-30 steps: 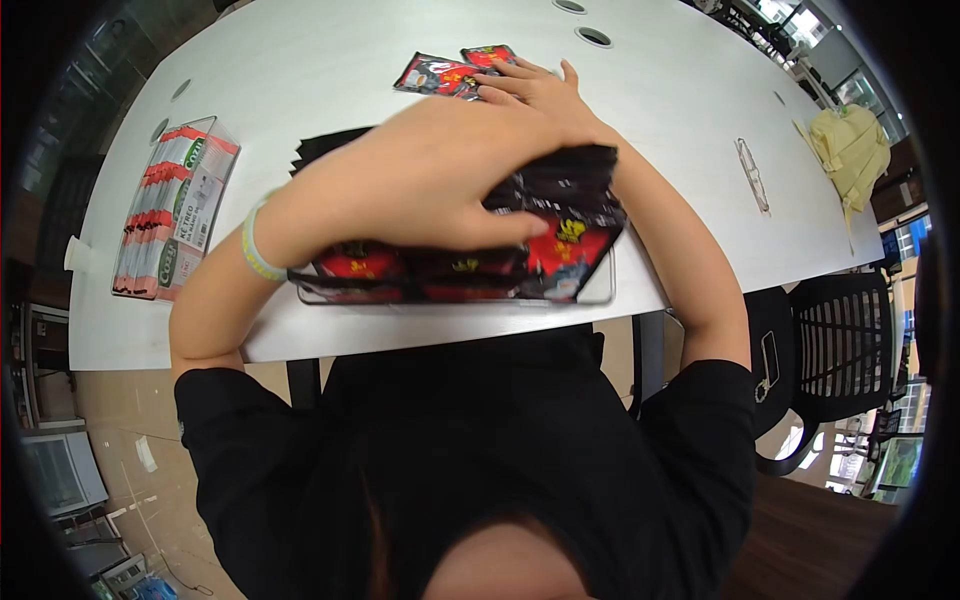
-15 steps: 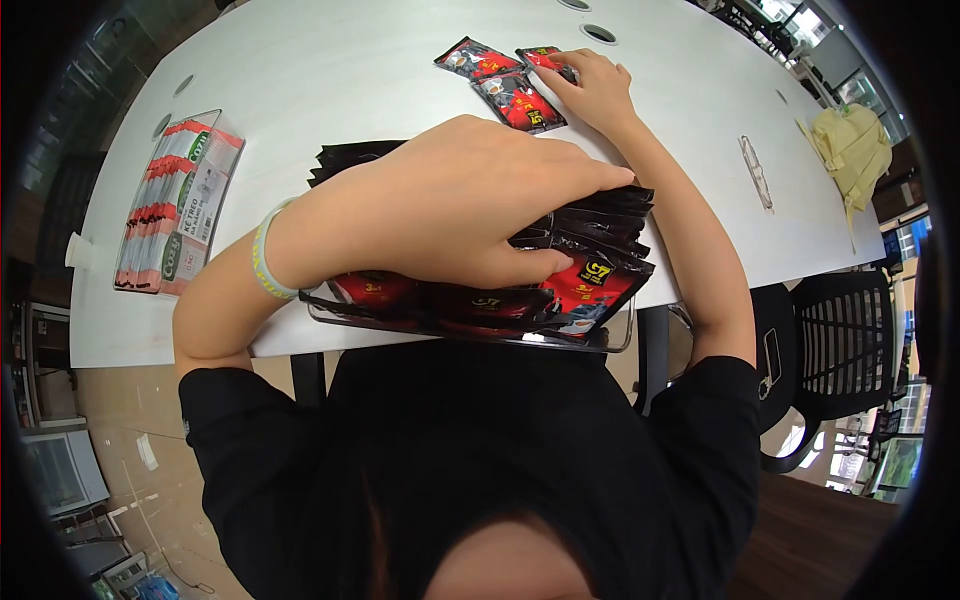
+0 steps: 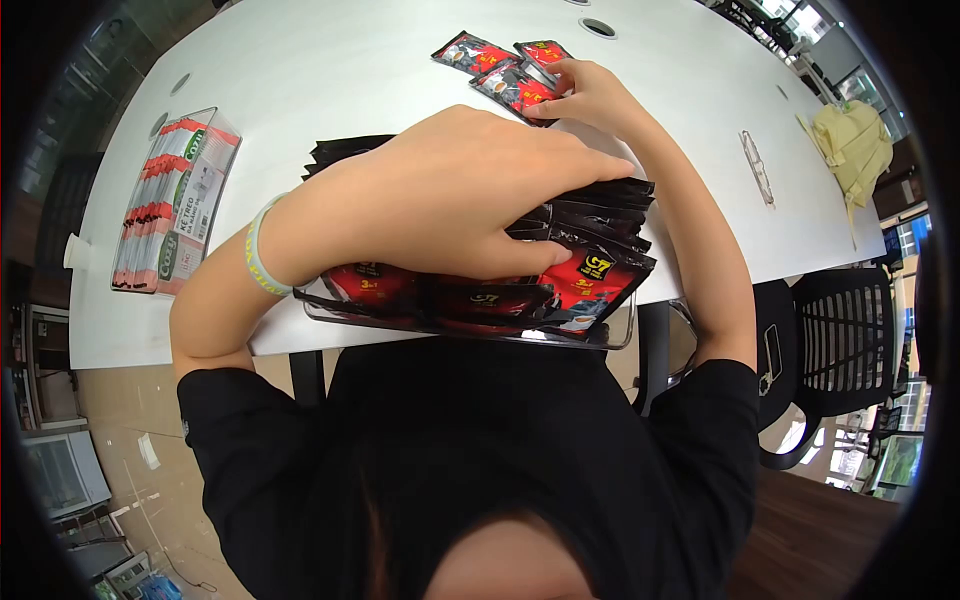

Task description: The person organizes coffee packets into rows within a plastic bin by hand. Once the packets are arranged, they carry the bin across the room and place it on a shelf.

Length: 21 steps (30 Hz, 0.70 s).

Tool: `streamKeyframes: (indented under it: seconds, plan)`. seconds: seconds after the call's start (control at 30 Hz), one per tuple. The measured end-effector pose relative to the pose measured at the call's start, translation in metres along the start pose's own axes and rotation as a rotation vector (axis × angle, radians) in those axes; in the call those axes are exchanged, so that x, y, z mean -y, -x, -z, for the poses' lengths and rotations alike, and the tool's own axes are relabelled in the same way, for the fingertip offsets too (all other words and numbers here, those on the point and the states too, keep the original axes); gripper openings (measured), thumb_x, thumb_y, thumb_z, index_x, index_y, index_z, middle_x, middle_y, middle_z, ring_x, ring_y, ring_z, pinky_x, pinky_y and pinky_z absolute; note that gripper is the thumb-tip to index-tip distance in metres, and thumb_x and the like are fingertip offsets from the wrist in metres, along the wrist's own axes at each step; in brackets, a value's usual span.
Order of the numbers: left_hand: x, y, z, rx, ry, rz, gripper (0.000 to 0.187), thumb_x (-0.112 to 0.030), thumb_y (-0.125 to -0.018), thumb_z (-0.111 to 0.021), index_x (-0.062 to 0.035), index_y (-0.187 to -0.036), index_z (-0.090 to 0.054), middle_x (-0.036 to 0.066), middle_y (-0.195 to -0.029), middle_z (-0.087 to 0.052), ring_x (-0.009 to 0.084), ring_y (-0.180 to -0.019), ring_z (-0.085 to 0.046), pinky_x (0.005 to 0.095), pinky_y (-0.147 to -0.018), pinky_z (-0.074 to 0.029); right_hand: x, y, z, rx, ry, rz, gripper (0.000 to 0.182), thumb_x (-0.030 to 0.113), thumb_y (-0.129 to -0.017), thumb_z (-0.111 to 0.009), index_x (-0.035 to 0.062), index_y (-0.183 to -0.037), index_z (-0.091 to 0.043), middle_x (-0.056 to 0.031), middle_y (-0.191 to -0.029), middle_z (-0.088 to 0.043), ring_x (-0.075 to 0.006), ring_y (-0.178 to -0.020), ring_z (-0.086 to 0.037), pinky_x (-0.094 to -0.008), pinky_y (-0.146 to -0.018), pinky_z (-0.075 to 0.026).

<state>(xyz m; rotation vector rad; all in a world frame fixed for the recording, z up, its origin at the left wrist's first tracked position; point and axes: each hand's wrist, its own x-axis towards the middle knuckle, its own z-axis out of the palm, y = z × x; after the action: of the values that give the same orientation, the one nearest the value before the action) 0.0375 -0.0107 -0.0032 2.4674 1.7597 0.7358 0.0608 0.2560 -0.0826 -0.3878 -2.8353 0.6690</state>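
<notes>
A clear plastic tray (image 3: 440,327) stands at the table's near edge, packed with black-and-red G7 coffee sachets (image 3: 597,285). Across its top lies my left hand (image 3: 480,195), thumb on the front sachet and fingers reaching over the row behind, closed around the packets. Farther away, my right hand (image 3: 590,95) has its thumb and fingers on the right edge of a coffee sachet (image 3: 508,88) lying on the table. Two more sachets touch or overlap it: one at the upper left (image 3: 470,52), another behind my fingers (image 3: 540,50).
To the left, another clear box (image 3: 218,160) holds upright red-and-white Cozy packets (image 3: 165,205). A thin clear object (image 3: 757,168) lies on the white table (image 3: 350,75) at right, near a pale yellow bag (image 3: 850,140). A black mesh chair (image 3: 845,330) stands beyond the right edge.
My right hand has shifted slightly toward me, from the far-right sachet onto the nearest one. The left hand stays over the tray of sachets, almost unmoved.
</notes>
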Motion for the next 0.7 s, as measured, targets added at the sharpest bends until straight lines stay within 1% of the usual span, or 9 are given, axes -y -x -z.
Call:
streamKeyframes:
  seconds: [0.13,0.23,0.4,0.43,0.5,0.53,0.57,0.63,0.7]
  plan:
    - [0.001,-0.002,0.005,0.077,0.002,0.092,0.061,-0.024,-0.079,-0.069,-0.0074,-0.134,-0.051,0.017,-0.112,-0.065,0.0323,-0.097,-0.065,0.0364,-0.082,-0.052,0.007,0.003,0.013,0.033,0.227,-0.186,0.067,0.060,-0.061,-0.080,0.0047,-0.096,-0.066,-0.0077,-0.093,-0.068,-0.0233,-0.089,-0.065,-0.0353,-0.076,-0.046]
    - [0.007,-0.001,0.006,0.017,-0.012,0.062,0.061,-0.024,-0.079,-0.069,-0.0075,-0.135,-0.050,0.017,-0.113,-0.065,0.0331,-0.098,-0.065,0.0368,-0.084,-0.051,0.002,0.003,0.018,-0.001,0.316,-0.205,0.069,0.063,-0.062,-0.078,0.0053,-0.097,-0.067,-0.0083,-0.094,-0.069,-0.0233,-0.091,-0.065,-0.0353,-0.076,-0.046]
    - [0.015,-0.001,0.006,-0.033,-0.080,0.061,0.057,-0.030,-0.081,-0.064,-0.0041,-0.130,-0.053,0.016,-0.107,-0.066,0.0317,-0.093,-0.065,0.0378,-0.081,-0.052,-0.033,0.002,0.029,-0.035,0.170,-0.001,0.042,0.022,-0.078,-0.075,0.0065,-0.116,-0.066,-0.0144,-0.113,-0.067,-0.0283,-0.099,-0.065,-0.0372,-0.086,-0.050]
    - [0.015,-0.001,0.006,-0.032,-0.078,0.061,0.057,-0.030,-0.081,-0.064,-0.0041,-0.130,-0.053,0.016,-0.107,-0.066,0.0317,-0.093,-0.065,0.0378,-0.081,-0.052,-0.042,0.001,0.030,-0.034,0.169,-0.002,0.042,0.022,-0.078,-0.075,0.0065,-0.116,-0.066,-0.0144,-0.113,-0.067,-0.0283,-0.099,-0.065,-0.0372,-0.086,-0.050]
    - [0.015,0.000,0.005,-0.042,-0.084,0.056,0.056,-0.030,-0.081,-0.064,-0.0039,-0.130,-0.053,0.016,-0.108,-0.066,0.0317,-0.094,-0.065,0.0378,-0.082,-0.052,-0.043,0.000,0.032,-0.212,0.209,-0.025,0.035,0.024,-0.082,-0.072,0.0068,-0.113,-0.068,-0.0110,-0.104,-0.069,-0.0254,-0.087,-0.066,-0.0364,-0.079,-0.052]
    - [0.015,0.000,0.005,-0.042,-0.083,0.058,0.056,-0.030,-0.081,-0.064,-0.0039,-0.130,-0.053,0.016,-0.108,-0.066,0.0317,-0.094,-0.065,0.0378,-0.082,-0.052,-0.037,0.001,0.036,-0.245,0.250,-0.126,0.045,0.040,-0.082,-0.071,0.0033,-0.107,-0.069,-0.0133,-0.098,-0.070,-0.0270,-0.086,-0.067,-0.0357,-0.077,-0.052]
    - [0.015,0.000,0.004,-0.044,-0.088,0.054,0.056,-0.030,-0.081,-0.065,-0.0038,-0.130,-0.053,0.016,-0.108,-0.066,0.0317,-0.095,-0.065,0.0378,-0.082,-0.052,-0.031,0.002,0.039,-0.241,0.249,-0.125,0.045,0.040,-0.082,-0.071,0.0033,-0.107,-0.069,-0.0133,-0.098,-0.070,-0.0270,-0.086,-0.067,-0.0357,-0.077,-0.052]
    - [0.015,0.000,0.004,-0.049,-0.091,0.053,0.056,-0.029,-0.081,-0.065,-0.0037,-0.130,-0.053,0.017,-0.108,-0.066,0.0318,-0.095,-0.065,0.0377,-0.082,-0.052,-0.014,0.004,0.044,-0.084,0.389,-0.367,0.062,0.060,-0.077,-0.068,0.0011,-0.094,-0.069,-0.0143,-0.089,-0.070,-0.0267,-0.083,-0.068,-0.0379,-0.073,-0.053]
    - [0.015,0.001,0.004,-0.043,-0.115,0.061,0.057,-0.029,-0.081,-0.065,-0.0037,-0.130,-0.053,0.017,-0.107,-0.067,0.0319,-0.094,-0.065,0.0375,-0.082,-0.052,-0.018,0.007,0.039,-0.057,0.479,-0.287,0.065,0.064,-0.074,-0.069,0.0006,-0.091,-0.068,-0.0142,-0.085,-0.070,-0.0256,-0.080,-0.068,-0.0372,-0.071,-0.053]
